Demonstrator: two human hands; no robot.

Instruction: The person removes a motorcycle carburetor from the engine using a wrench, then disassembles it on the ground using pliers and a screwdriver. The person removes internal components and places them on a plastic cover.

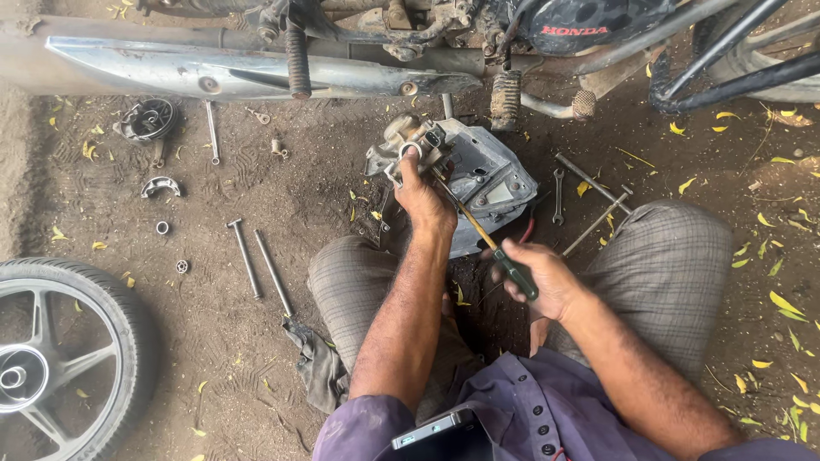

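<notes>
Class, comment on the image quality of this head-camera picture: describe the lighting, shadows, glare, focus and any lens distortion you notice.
Head view: soft, even daylight, only faint shadows on the dirt; mild glare along the chrome exhaust; left hand on the metal part and right hand gripping the screwdriver look sharp; the wheel at the frame edge appears slightly stretched by the wide lens.

Wheel (60, 350), rag (320, 363), two bolts (260, 269)
</notes>
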